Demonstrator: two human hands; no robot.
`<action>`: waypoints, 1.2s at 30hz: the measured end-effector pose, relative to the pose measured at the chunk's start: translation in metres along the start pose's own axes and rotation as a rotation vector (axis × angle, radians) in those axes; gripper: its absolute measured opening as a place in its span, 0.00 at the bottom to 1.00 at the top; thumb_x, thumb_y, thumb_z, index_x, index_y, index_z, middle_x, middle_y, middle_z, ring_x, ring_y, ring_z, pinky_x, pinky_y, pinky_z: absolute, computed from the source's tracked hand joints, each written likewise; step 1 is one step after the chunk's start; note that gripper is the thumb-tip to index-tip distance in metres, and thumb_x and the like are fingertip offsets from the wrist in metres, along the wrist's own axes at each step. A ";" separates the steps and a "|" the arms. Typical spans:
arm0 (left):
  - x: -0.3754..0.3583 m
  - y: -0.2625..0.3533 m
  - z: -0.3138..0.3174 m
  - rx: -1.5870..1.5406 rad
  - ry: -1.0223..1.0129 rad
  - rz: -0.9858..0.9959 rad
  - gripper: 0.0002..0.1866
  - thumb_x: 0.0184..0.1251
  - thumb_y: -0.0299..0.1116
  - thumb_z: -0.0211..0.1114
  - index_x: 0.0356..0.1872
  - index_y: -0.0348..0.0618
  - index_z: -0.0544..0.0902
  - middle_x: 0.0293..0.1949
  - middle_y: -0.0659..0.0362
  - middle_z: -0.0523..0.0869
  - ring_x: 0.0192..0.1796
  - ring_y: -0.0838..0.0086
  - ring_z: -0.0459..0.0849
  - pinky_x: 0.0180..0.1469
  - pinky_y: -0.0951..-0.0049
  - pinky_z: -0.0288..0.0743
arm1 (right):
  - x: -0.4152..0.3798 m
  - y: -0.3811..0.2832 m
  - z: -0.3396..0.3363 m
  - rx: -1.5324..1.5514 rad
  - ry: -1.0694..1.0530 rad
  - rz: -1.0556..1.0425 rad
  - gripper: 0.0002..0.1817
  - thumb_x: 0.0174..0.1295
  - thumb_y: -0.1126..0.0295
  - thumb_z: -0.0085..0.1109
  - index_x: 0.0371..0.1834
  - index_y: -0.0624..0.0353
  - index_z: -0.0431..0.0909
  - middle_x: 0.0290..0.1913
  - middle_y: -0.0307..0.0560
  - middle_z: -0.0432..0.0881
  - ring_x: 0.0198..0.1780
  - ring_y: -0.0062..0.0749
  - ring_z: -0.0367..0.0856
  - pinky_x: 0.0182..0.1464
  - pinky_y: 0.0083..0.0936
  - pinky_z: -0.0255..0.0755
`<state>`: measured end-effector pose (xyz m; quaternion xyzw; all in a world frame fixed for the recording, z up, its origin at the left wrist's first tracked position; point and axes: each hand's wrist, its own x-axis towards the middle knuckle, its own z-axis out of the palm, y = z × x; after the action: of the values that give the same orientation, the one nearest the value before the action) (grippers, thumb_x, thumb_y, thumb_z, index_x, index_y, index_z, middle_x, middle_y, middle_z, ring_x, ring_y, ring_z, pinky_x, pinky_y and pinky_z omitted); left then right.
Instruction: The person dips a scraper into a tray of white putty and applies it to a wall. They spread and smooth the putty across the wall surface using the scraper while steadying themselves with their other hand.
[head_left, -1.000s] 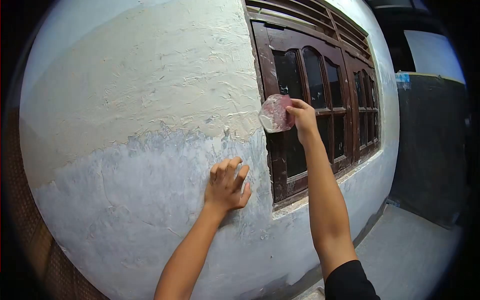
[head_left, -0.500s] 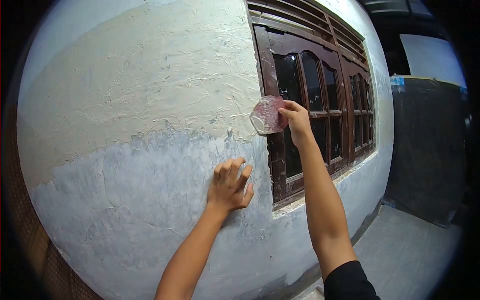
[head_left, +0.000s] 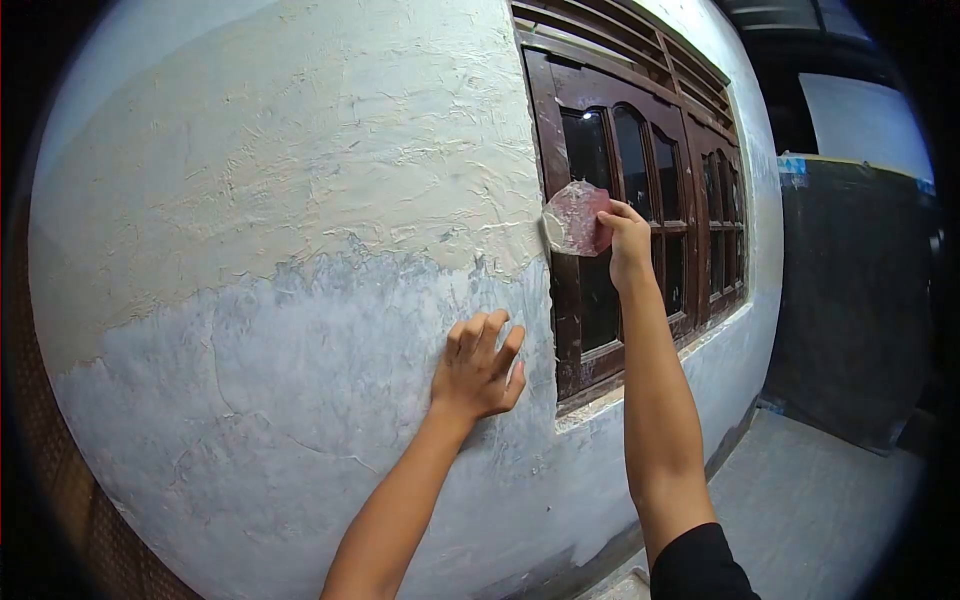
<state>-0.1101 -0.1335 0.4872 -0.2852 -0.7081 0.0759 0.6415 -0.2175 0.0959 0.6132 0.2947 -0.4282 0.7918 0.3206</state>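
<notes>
Head: right hand (head_left: 628, 243) holds flat scraper (head_left: 577, 221), perhaps plastic, near ridged plaster (head_left: 430, 165).

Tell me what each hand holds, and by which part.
The right hand pinches the reddish scraper by its right edge as seen; the left hand holds nothing.

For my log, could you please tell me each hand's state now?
Left hand: open, by the wall.
Right hand: closed, holding the scraper.
</notes>
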 end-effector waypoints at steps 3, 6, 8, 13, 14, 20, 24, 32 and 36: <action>0.000 0.000 0.002 0.014 0.020 0.008 0.28 0.49 0.42 0.63 0.55 0.50 0.69 0.55 0.56 0.72 0.59 0.62 0.67 0.60 0.59 0.58 | -0.013 -0.001 0.008 -0.067 -0.185 -0.056 0.13 0.58 0.77 0.59 0.47 0.67 0.81 0.37 0.39 0.83 0.35 0.23 0.79 0.39 0.20 0.70; 0.000 0.000 0.000 -0.002 0.034 0.013 0.28 0.49 0.42 0.63 0.55 0.50 0.69 0.55 0.56 0.72 0.58 0.62 0.67 0.60 0.59 0.58 | -0.005 0.008 0.010 -0.073 -0.090 0.009 0.12 0.57 0.78 0.60 0.45 0.66 0.82 0.35 0.39 0.83 0.36 0.23 0.79 0.40 0.20 0.70; 0.001 0.000 0.000 -0.006 0.029 0.009 0.28 0.49 0.42 0.63 0.55 0.50 0.69 0.55 0.56 0.72 0.58 0.62 0.68 0.60 0.59 0.58 | 0.001 0.003 -0.008 -0.085 -0.017 0.067 0.12 0.59 0.79 0.56 0.46 0.67 0.81 0.38 0.42 0.84 0.38 0.26 0.81 0.43 0.21 0.73; 0.002 -0.001 0.000 -0.038 0.025 0.001 0.28 0.49 0.42 0.63 0.54 0.51 0.69 0.55 0.57 0.72 0.58 0.62 0.68 0.60 0.59 0.58 | -0.015 0.006 0.001 0.015 -0.109 0.002 0.13 0.59 0.80 0.56 0.47 0.67 0.81 0.39 0.43 0.84 0.39 0.26 0.81 0.44 0.22 0.73; 0.001 -0.001 0.000 -0.039 0.026 0.002 0.28 0.49 0.42 0.63 0.54 0.51 0.70 0.55 0.57 0.72 0.58 0.62 0.68 0.60 0.60 0.58 | -0.015 0.012 0.005 -0.005 -0.115 -0.002 0.13 0.58 0.79 0.57 0.47 0.67 0.81 0.39 0.43 0.84 0.39 0.26 0.81 0.43 0.22 0.73; 0.002 -0.002 -0.002 -0.072 0.015 -0.009 0.27 0.49 0.41 0.63 0.53 0.50 0.70 0.53 0.57 0.73 0.57 0.62 0.69 0.60 0.59 0.59 | -0.022 0.012 -0.019 0.181 0.215 0.106 0.16 0.58 0.83 0.53 0.50 0.70 0.79 0.41 0.47 0.84 0.41 0.31 0.83 0.46 0.27 0.76; 0.003 -0.002 -0.002 -0.091 0.040 -0.008 0.27 0.48 0.40 0.64 0.52 0.49 0.70 0.52 0.56 0.73 0.56 0.61 0.69 0.59 0.58 0.62 | -0.055 0.007 -0.033 0.042 0.211 0.108 0.14 0.59 0.81 0.54 0.49 0.68 0.78 0.42 0.47 0.84 0.41 0.31 0.83 0.48 0.27 0.76; 0.001 0.002 -0.005 -0.097 0.019 -0.024 0.24 0.48 0.34 0.64 0.51 0.47 0.73 0.51 0.57 0.75 0.57 0.61 0.71 0.58 0.59 0.63 | -0.116 -0.011 -0.066 -0.049 0.104 0.242 0.12 0.59 0.80 0.57 0.47 0.66 0.79 0.41 0.43 0.83 0.40 0.25 0.81 0.46 0.21 0.73; -0.031 0.044 -0.007 -0.111 -0.010 -0.032 0.22 0.48 0.32 0.64 0.48 0.46 0.75 0.51 0.57 0.76 0.56 0.62 0.71 0.57 0.61 0.63 | -0.163 -0.006 -0.100 -0.077 0.016 0.311 0.11 0.63 0.77 0.57 0.49 0.63 0.79 0.42 0.41 0.83 0.41 0.25 0.81 0.45 0.23 0.75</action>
<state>-0.0898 -0.1143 0.4410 -0.3088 -0.7190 0.0277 0.6221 -0.1310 0.1433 0.4493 0.2060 -0.4960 0.8173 0.2087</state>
